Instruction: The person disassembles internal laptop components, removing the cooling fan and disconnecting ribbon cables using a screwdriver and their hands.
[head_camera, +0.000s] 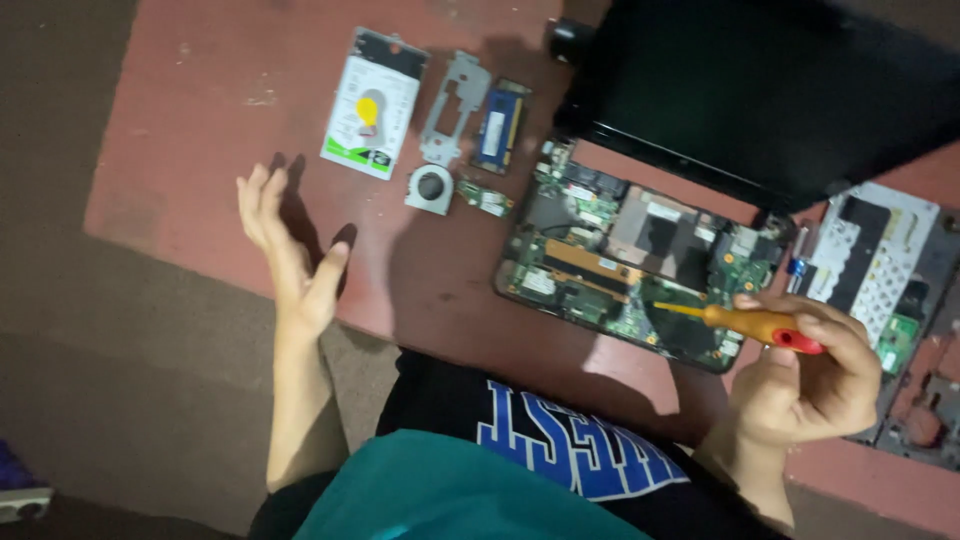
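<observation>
Orange plastic forms the handle of a screwdriver with a red end cap (765, 327), which the person's right hand (805, 375) grips closed, fingers wrapped around the handle and thumb on top. Its thin metal shaft slants down and left so the tip rests on, or just above, the green laptop motherboard (630, 268) lying flat on the reddish-brown table (190, 150); that angle suits reaching a screw, though no screw head can be made out.

The left hand (290, 250) is raised off the table, open and empty, fingers spread and palm turned sideways, well apart from the board.

Removed parts lie in a loose group at the far side of the table, apparently set out of the way: a white-labelled rectangular hard drive (372, 103), beside it a grey metal mounting bracket (455, 108), a blue memory module (498, 128), a small round grey cooling fan (430, 188) and a tiny green circuit card (485, 197).

Behind the motherboard, the black laptop screen lid (770, 90) lies at an angle, overlapping the board's upper edge. To the right sits a silver perforated metal chassis panel (875, 260), partly hidden by the right hand. The person's black shirt with blue lettering (570, 440) fills the bottom of the view.
</observation>
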